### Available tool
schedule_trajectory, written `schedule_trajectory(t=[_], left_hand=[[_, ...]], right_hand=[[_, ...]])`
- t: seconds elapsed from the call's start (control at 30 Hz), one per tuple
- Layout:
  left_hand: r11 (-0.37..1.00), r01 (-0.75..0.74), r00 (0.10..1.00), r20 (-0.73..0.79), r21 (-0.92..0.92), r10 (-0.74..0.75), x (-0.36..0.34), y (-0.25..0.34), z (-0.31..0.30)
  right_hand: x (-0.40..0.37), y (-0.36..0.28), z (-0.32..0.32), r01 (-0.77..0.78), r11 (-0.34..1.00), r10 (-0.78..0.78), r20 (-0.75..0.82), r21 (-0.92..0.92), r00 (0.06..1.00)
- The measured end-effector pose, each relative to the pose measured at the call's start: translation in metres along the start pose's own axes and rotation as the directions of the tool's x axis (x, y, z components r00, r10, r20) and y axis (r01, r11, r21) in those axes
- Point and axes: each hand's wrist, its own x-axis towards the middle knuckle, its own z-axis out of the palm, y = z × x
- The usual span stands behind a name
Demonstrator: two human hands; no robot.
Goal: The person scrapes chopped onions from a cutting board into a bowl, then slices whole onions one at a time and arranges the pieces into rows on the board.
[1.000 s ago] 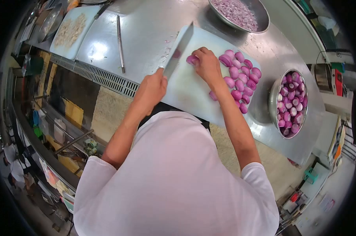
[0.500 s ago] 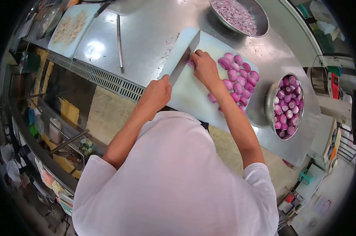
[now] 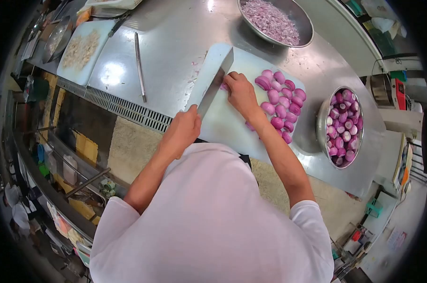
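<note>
My left hand [image 3: 181, 129] is closed around the handle of a broad-bladed knife [image 3: 217, 81], its blade standing on edge over the white cutting board [image 3: 218, 120]. Close to the flat of the blade, my right hand [image 3: 242, 94] is closed with its fingertips on a purple onion piece [image 3: 224, 87], mostly hidden by the fingers. Several peeled onion halves [image 3: 282, 100] lie in loose rows on the board, to the right of that hand and partly behind the forearm.
A steel bowl of chopped onion [image 3: 306, 34] stands at the back. Another steel bowl [image 3: 323, 123] holds peeled onions on the right. A thin metal rod [image 3: 140, 68] lies on the steel table [image 3: 171, 52]. Farther left is a second board [image 3: 94, 54] with pale chopped pieces.
The whole view has shifted slightly, so the board and hands appear a little lower. The knife is still in my left hand and the right fingers still rest on the onion piece.
</note>
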Motion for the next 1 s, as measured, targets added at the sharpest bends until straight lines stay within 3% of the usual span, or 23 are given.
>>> schedule_trajectory(t=[0.07, 0.1, 0.17, 0.27, 0.37, 0.47, 0.6, 1.0], left_hand=[[0.972, -0.184, 0.971, -0.128, 0.149, 0.203, 0.004, -0.019, 0.018], [0.972, -0.179, 0.973, -0.118, 0.152, 0.198, 0.002, -0.013, 0.012], [0.996, 0.059, 0.998, 0.032, 0.06, -0.061, 0.005, 0.009, -0.005], [0.997, -0.057, 0.997, -0.05, 0.051, 0.059, -0.004, 0.01, -0.006], [0.987, -0.084, 0.996, -0.014, 0.136, 0.087, 0.009, -0.012, 0.013], [0.985, -0.073, 0.997, 0.013, 0.157, 0.072, -0.004, 0.027, -0.017], [0.972, -0.031, 0.997, 0.071, 0.233, 0.014, 0.001, 0.011, -0.004], [0.96, -0.141, 0.99, 0.043, 0.244, 0.134, -0.004, 0.018, -0.013]], right_hand=[[0.002, 0.002, 0.0, -0.014, 1.0, 0.014, 0.003, -0.006, 1.0], [-0.002, 0.0, 0.002, -0.032, 0.999, 0.032, 0.017, -0.012, 0.999], [-0.003, -0.002, 0.003, -0.032, 0.999, 0.032, -0.013, -0.011, 0.999], [-0.006, -0.001, 0.002, -0.034, 0.999, 0.035, -0.058, 0.005, 0.998], [-0.009, -0.003, 0.004, -0.058, 0.998, 0.06, -0.075, 0.033, 0.995], [-0.014, -0.002, 0.004, -0.067, 0.997, 0.07, -0.117, 0.035, 0.991], [-0.014, -0.006, 0.008, -0.091, 0.994, 0.1, -0.176, 0.056, 0.979], [-0.023, -0.002, 0.02, -0.063, 0.994, 0.09, -0.322, 0.094, 0.942]])
